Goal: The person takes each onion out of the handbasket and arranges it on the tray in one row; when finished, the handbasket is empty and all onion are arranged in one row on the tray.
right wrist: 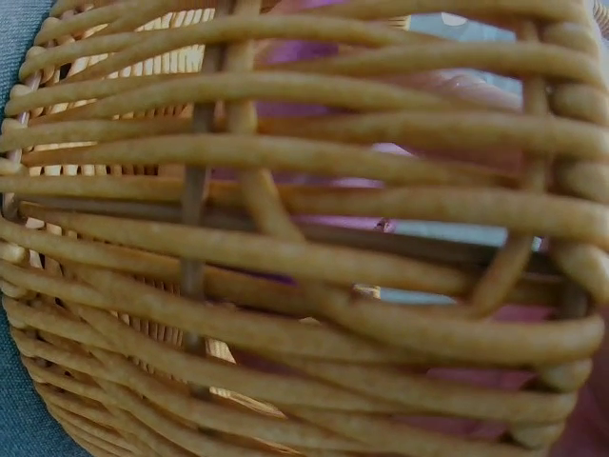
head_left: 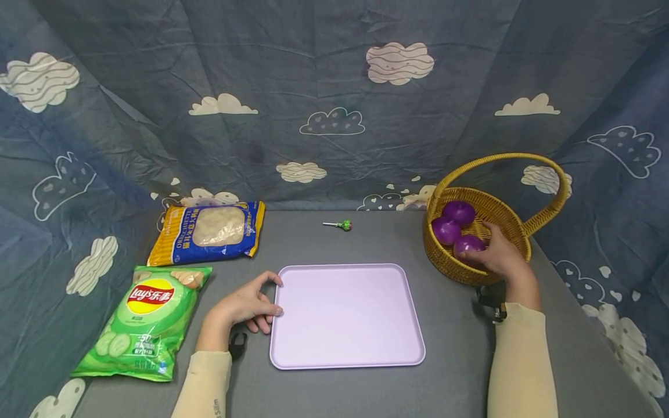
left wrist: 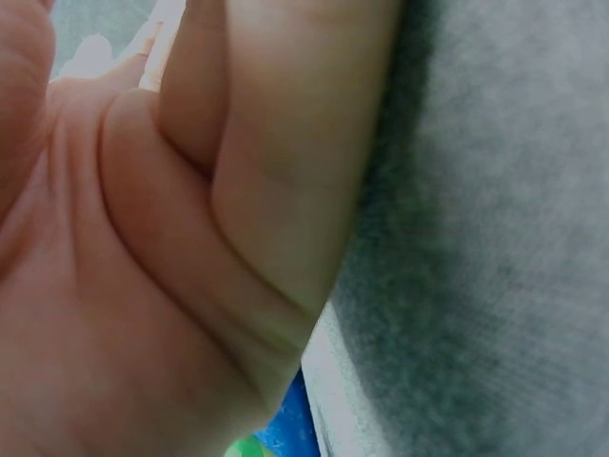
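Observation:
On the right, my right hand (head_left: 503, 251) reaches over the rim into a wicker basket (head_left: 436, 264) with a tall arched handle. Its thumb and fingers curve round a purple onion (head_left: 468, 246). Two more purple onions lie beside that one. In the right wrist view the basket weave (right wrist: 124, 238) fills the picture, with purple showing through the gaps and much of the hand hidden. My left hand (head_left: 245, 302) rests at the left edge of a pale lilac tray (head_left: 347, 316), its thumb and index fingertips on the rim and the other fingers bent alongside.
At left lies a green bag of cucumber-flavour chips (head_left: 146, 322), with a blue and yellow pasta bag (head_left: 209, 232) behind it. A green-wrapped lollipop (head_left: 343, 225) lies beyond the tray. Dark cloud-print cloth (head_left: 313, 58) hangs round the back and sides of the grey table (head_left: 334, 395).

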`<state>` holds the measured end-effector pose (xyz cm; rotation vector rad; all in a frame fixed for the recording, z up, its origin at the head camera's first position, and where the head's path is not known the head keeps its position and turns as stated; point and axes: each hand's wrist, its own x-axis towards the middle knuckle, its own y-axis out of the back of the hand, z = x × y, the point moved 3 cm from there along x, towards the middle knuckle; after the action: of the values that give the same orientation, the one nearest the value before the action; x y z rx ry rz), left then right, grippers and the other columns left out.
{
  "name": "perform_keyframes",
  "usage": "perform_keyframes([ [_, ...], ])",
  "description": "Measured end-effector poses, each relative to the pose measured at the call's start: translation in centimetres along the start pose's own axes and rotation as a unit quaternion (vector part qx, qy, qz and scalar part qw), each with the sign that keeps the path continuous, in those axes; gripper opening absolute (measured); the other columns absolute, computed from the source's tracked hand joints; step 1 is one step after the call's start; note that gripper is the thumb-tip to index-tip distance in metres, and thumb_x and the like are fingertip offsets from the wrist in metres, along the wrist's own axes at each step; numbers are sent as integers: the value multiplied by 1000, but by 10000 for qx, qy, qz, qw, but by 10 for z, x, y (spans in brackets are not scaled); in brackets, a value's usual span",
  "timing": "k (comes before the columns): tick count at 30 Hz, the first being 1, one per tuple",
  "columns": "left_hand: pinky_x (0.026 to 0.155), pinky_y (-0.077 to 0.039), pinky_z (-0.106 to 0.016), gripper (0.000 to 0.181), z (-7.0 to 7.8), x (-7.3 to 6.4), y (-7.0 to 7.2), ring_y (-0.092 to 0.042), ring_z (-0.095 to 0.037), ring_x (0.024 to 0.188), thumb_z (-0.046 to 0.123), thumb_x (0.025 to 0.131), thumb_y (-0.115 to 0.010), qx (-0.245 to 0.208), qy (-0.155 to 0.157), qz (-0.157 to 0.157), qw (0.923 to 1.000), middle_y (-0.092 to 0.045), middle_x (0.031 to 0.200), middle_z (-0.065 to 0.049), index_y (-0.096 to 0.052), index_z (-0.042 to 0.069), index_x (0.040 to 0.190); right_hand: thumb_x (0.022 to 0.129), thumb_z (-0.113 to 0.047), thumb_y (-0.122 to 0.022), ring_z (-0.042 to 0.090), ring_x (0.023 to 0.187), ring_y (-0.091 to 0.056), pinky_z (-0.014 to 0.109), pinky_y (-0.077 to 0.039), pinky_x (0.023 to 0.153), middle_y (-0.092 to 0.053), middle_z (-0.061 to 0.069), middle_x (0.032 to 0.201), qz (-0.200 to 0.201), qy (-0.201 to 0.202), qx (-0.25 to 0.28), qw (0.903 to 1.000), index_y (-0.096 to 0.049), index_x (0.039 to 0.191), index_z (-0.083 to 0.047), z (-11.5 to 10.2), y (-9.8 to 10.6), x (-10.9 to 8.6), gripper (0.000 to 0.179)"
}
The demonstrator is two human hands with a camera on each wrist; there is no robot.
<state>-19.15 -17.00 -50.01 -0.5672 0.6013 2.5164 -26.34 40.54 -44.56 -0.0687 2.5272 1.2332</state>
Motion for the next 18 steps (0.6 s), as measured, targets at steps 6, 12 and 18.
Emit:
perform_keyframes([
  [6, 47, -54, -28, 62, 0, 0, 0, -72, -17, 55, 21, 94, -81, 48, -75, 0, 10000, -70, 72, -5, -44, 22, 143, 92, -57, -77, 66, 146, -30, 79, -33, 116, -23, 45, 162, 22, 38, -75, 10000, 4, 167, 0, 0, 0, 0, 125],
  [12, 47, -55, -28, 61, 0, 0, 0, -72, -17, 56, 21, 95, -81, 81, -72, 5, 9999, -70, 72, -5, -44, 22, 143, 96, -55, -74, 65, 144, -33, 78, -35, 115, -26, 46, 160, 68, 129, -148, 9998, -3, 166, 3, -1, 0, -3, 116],
  [18, 47, -55, -29, 61, 0, -1, 0, -73, -18, 56, 22, 94, -81, 102, -26, 42, 9999, -70, 73, -5, -44, 23, 143, 96, -57, -72, 64, 144, -34, 78, -37, 115, -28, 45, 160, 141, 191, -141, 9996, -9, 167, 2, -2, -1, -4, 111],
])
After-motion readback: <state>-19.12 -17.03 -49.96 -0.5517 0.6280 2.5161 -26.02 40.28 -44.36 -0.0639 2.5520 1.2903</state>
